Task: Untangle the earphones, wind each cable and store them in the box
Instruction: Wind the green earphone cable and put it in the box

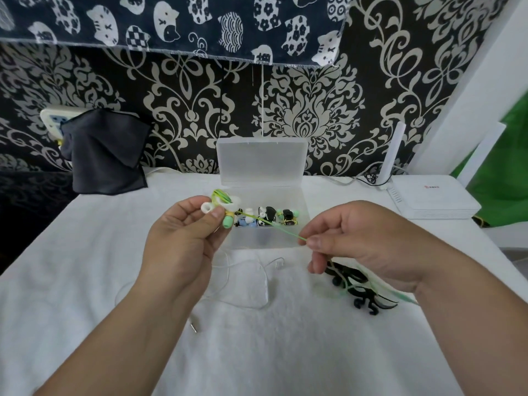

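While the left hand (183,241) grips the wound green earphones (227,222), the right hand (357,241) pinches their taut cable (281,229).

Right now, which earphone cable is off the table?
The green cable, stretched between left hand and right hand; the white cable and black cable lie on the white cloth.

Open box (303,212) beyond taut cable (274,226)

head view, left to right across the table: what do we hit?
dark cloth → left hand, gripping the wound green earphone → clear box → right hand, pinching the green cable → white router
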Action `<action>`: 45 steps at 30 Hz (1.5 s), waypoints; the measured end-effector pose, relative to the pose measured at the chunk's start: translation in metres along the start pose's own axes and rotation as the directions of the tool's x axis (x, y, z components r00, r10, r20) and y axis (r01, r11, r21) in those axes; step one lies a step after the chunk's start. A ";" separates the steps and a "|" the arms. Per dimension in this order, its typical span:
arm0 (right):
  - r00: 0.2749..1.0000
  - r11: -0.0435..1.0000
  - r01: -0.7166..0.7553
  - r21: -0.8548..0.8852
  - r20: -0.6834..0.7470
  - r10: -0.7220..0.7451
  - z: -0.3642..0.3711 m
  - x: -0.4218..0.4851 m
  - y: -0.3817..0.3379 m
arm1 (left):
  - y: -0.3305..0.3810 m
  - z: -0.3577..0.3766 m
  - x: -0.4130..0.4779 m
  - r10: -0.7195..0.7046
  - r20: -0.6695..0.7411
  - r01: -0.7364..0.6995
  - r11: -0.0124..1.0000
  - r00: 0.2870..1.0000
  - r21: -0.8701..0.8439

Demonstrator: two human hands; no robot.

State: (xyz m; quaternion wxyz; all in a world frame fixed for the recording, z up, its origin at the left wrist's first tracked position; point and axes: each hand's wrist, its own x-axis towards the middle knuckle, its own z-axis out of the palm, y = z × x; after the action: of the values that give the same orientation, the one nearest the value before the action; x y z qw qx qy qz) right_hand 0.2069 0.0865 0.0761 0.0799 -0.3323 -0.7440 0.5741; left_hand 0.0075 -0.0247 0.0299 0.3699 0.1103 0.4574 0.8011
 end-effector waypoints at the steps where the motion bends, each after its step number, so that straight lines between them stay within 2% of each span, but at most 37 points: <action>1: 1.000 0.999 -0.013 0.032 0.021 0.012 -0.003 -0.001 0.000 | 0.000 -0.001 0.000 0.005 -0.021 -0.005 1.000 1.000 0.005; 4: 0.996 0.994 -0.068 0.086 0.065 0.063 -0.009 -0.005 -0.003 | 0.001 -0.003 0.002 0.022 -0.067 -0.020 1.000 0.998 0.023; 6: 0.996 0.991 -0.089 0.102 0.030 0.087 -0.012 -0.005 -0.003 | 0.000 -0.003 0.002 0.027 -0.093 -0.023 0.999 0.995 0.040; 11: 0.997 0.980 -0.013 0.200 -0.070 0.028 -0.018 -0.003 -0.006 | -0.002 -0.002 0.001 0.031 -0.104 -0.027 0.999 0.994 0.046; 15: 0.996 0.983 0.025 0.179 -0.083 -0.010 -0.022 -0.008 -0.009 | -0.001 -0.003 0.001 0.035 -0.118 -0.032 0.999 0.992 0.023; 20: 0.981 0.997 0.014 -0.072 -0.190 -0.028 -0.023 -0.007 -0.004 | 0.002 -0.003 0.003 0.070 -0.126 -0.068 0.997 0.990 0.019; 23: 0.990 0.961 -0.039 -0.274 -0.140 0.001 -0.024 -0.008 -0.001 | 0.003 -0.001 0.002 0.105 -0.076 -0.100 0.993 0.992 0.064; 26: 0.990 0.864 -0.137 -0.484 -0.090 0.107 -0.025 -0.008 0.003 | 0.002 0.001 0.000 0.123 -0.041 -0.119 0.988 0.992 0.095; 30: 0.972 0.786 -0.228 -0.575 -0.086 0.219 -0.023 -0.007 0.007 | -0.001 0.003 -0.005 0.125 0.011 -0.125 0.984 0.992 0.128; 34: 0.969 0.749 -0.247 -0.614 -0.145 0.200 -0.025 -0.003 0.008 | 0.002 0.005 -0.009 0.115 0.156 -0.137 0.980 0.981 0.144; 37: 0.956 0.709 -0.277 -0.648 -0.258 0.138 -0.023 0.002 0.012 | 0.000 0.006 -0.012 0.087 0.254 -0.128 0.981 0.963 0.149; 38: 0.951 0.733 -0.257 -0.630 -0.298 0.077 -0.020 0.004 0.011 | -0.001 0.006 -0.014 0.081 0.279 -0.127 0.980 0.957 0.153; 40: 0.946 0.873 -0.129 -0.469 -0.322 -0.033 -0.013 0.005 0.005 | -0.002 0.008 -0.016 0.066 0.327 -0.123 0.980 0.943 0.157; 41: 0.960 0.944 -0.046 -0.327 -0.276 -0.049 -0.006 0.005 0.000 | -0.002 0.009 -0.017 0.062 0.351 -0.124 0.980 0.934 0.158; 43: 0.994 0.995 0.052 -0.080 -0.087 -0.059 0.011 0.005 -0.006 | -0.003 0.010 -0.019 0.058 0.381 -0.125 0.981 0.923 0.152; 45: 0.994 0.996 0.077 -0.032 0.081 -0.075 0.025 0.006 -0.005 | -0.004 0.012 -0.020 0.056 0.388 -0.119 0.983 0.920 0.141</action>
State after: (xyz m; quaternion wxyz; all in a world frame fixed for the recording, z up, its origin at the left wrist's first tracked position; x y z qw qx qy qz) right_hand 0.1876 0.0695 0.0710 0.0663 -0.2820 -0.7686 0.5704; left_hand 0.0299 -0.0299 0.0368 0.4053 0.3144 0.4345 0.7404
